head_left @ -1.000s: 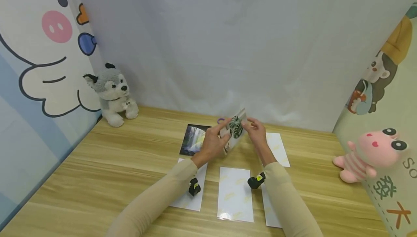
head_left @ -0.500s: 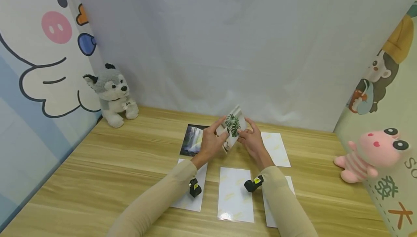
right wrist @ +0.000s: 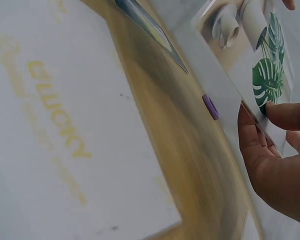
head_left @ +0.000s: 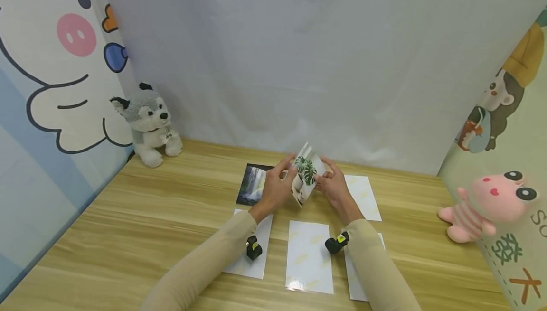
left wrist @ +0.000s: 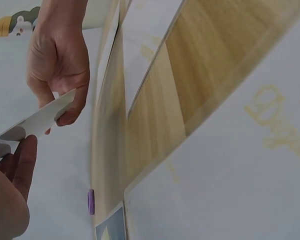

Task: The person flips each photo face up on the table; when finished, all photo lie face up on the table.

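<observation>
A photo print (head_left: 306, 171) with green monstera leaves and a white cup is held tilted above the back of the table. My left hand (head_left: 278, 188) pinches its left side, thumb on the picture face. On the opposite side, my right hand (head_left: 334, 187) grips the edge between thumb and fingers. The right wrist view shows the right thumb (right wrist: 287, 115) pressing by a leaf, with fingers behind the print. Seen from the left wrist, the print (left wrist: 45, 112) appears nearly edge-on between both hands. A waterfall photo (head_left: 251, 185) lies face up beside the left hand, partly covered by it.
Several white-backed prints lie on the wooden table: one under the left forearm (head_left: 252, 268), one in the middle (head_left: 309, 256), others on the right (head_left: 363, 197). A purple ring (right wrist: 210, 107) lies near the back edge. A plush husky (head_left: 149, 126) and pink plush toy (head_left: 487, 204) sit at the sides.
The monstera print has shifted slightly left and turned, showing more of its lower part. My right hand has moved its grip down along the edge; the left keeps its hold.
</observation>
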{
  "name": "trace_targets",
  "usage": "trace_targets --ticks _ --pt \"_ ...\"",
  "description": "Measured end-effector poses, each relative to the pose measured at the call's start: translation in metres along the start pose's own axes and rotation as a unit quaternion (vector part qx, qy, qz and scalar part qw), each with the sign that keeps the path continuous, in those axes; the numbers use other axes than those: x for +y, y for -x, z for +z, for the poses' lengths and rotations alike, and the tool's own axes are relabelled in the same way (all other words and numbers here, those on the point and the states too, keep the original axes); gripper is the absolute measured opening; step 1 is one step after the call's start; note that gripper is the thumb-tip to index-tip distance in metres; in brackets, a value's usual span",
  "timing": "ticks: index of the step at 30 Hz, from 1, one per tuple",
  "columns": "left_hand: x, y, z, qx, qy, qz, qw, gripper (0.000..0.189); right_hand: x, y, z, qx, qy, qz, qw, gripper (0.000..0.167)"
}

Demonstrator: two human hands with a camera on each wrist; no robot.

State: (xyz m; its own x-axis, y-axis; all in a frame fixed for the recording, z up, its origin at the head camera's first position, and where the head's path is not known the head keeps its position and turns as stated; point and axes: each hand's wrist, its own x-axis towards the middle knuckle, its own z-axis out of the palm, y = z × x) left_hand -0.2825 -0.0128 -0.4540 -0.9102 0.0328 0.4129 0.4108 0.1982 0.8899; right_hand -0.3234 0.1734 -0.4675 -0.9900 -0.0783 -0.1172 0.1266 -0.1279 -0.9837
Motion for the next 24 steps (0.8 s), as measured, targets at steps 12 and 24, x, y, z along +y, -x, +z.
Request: trace_targets --ticks 12,24 --pt "0.002 -0.019 -0.017 -0.111 0.031 -0.026 0.9930 0.060 -0.016 0.004 -0.010 -0.040 0.170 -0.049 0.9835 0.069" --pt "0.001 -0.030 -0.022 -0.171 -0.019 -0.022 0.9849 0.066 -0.032 0.010 -0.005 -0.094 0.261 -0.102 0.9554 0.066"
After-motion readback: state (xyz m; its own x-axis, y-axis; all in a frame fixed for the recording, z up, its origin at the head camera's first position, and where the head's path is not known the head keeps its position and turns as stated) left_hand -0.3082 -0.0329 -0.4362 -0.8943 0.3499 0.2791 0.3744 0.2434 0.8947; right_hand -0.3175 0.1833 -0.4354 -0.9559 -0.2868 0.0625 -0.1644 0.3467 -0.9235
